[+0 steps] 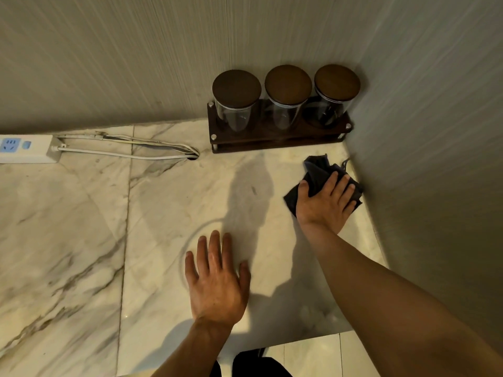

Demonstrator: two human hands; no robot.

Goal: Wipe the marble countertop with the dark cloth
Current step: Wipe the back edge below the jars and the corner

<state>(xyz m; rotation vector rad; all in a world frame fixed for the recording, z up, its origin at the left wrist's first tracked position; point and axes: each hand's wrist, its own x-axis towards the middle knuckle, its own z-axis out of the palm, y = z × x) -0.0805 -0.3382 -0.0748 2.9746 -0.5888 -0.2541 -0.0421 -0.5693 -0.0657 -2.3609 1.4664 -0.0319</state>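
Observation:
The marble countertop [81,227] is pale with grey-brown veins and fills most of the head view. A dark cloth [317,170] lies crumpled on it near the right wall. My right hand [325,201] presses flat on the cloth, fingers spread over it, with the cloth's far part sticking out past my fingertips. My left hand [216,278] rests palm down on the bare marble, fingers apart, holding nothing. A faint ring mark curves on the stone around my left fingertips.
Three glass jars with dark round lids [287,83] stand in a wooden rack [277,137] in the back right corner. A white power strip [27,149] and its cables [130,151] lie at the back left. Walls close the back and right sides.

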